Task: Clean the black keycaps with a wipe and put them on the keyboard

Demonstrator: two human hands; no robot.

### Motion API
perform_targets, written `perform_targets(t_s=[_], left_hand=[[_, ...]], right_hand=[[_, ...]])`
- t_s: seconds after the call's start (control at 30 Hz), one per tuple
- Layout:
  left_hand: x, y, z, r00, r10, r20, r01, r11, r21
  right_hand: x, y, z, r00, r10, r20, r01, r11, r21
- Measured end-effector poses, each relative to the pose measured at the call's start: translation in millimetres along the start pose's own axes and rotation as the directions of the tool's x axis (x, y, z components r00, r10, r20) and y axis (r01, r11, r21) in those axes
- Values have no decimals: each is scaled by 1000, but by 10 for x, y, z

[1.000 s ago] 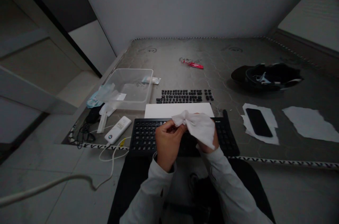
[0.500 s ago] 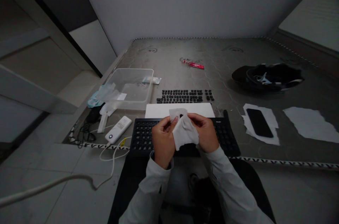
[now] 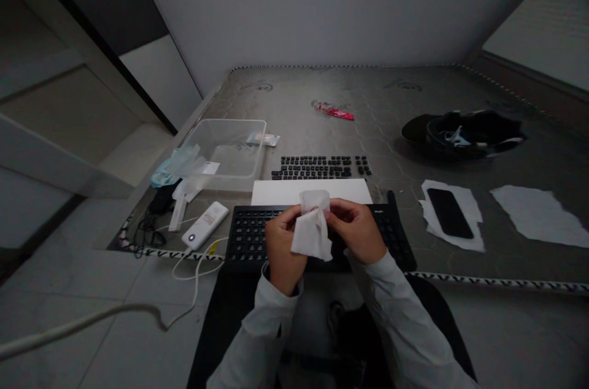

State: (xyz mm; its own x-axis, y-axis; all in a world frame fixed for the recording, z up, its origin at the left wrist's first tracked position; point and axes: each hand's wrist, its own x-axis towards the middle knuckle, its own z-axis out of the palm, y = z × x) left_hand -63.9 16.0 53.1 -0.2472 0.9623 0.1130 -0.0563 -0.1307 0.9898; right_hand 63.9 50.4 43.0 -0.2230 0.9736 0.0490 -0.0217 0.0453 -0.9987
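Both hands are raised over a black keyboard whose keycaps are off, at least on its visible left part. My left hand pinches a white tissue at its left side. From the right, the fingers of my right hand are closed on the tissue's edge. The tissue is folded over at the middle; whatever may be inside it is hidden. Behind the keyboard lies a white strip, and beyond that, rows of loose black keycaps.
At left stand a clear plastic bin, a white power bank with a cable, and a blue mask. A red packet lies farther back. To the right are a black cap, a phone on tissue, and another tissue.
The tissue has shifted and now covers the small dark thing that showed at its top between my fingers. Both hands stay at nearly the same spot.
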Motion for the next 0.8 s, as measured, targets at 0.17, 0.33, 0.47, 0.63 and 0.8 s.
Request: perform_targets(t_s=[0.17,0.33,0.47,0.63,0.8], left_hand=[[-28,0,52,997,71,-40,-64,986,154],[-39,-18,55,993,100,-69,-84,974,212],[-39,-47,12,998,59,30,-64,984,168],[-14,-88,20,998,50,-34,-42,974,222],[-1,-63,32,995,72,-65,-55,973,226]], right_hand=[[-10,6,-30,1000,-17,2,17,1000,21],[-6,26,-18,998,-46,-49,49,997,60],[10,55,-21,997,74,11,-74,987,145],[-8,-13,-14,995,74,69,-84,985,150],[-9,-20,11,1000,-9,3,9,995,102]])
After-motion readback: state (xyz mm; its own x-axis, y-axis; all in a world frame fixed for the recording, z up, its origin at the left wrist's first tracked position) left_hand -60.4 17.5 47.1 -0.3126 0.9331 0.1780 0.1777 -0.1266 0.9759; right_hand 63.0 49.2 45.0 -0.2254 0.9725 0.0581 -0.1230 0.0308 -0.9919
